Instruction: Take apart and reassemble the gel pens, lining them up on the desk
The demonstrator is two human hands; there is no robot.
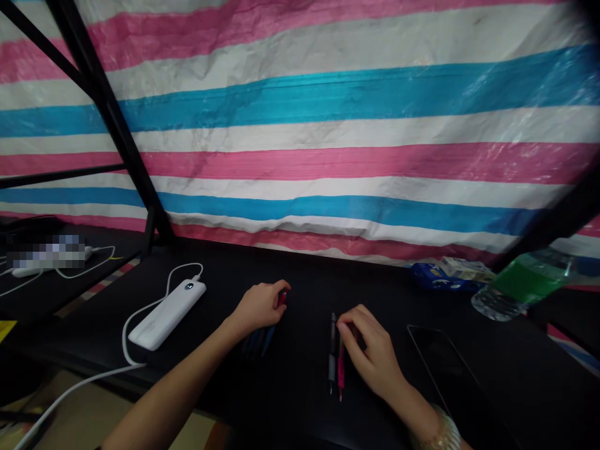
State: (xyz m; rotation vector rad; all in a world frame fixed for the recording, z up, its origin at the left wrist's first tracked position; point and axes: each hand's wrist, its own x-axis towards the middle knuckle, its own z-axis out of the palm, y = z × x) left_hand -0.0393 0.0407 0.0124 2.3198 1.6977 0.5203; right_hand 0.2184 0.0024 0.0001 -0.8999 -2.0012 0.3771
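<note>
My left hand [260, 305] is closed, thumb and fingers pinching a red pen [282, 297], of which only a short part shows. Just below that hand several dark blue pens [267, 340] lie side by side on the black tabletop, partly hidden by the hand and wrist. My right hand [372, 347] has thumb and forefinger brought together at the upper end of a pink pen [340, 375]. Left of the pink pen, a black and grey pen [332, 359] lies almost parallel to it.
A white power bank [169, 315] with a white cable sits at left. To the right lie a dark phone [450, 369], a blue packet [435, 278] and a tilted plastic bottle [520, 284] of green liquid. Behind the table [300, 400] hangs a striped tarp [328, 162] beside black metal bars.
</note>
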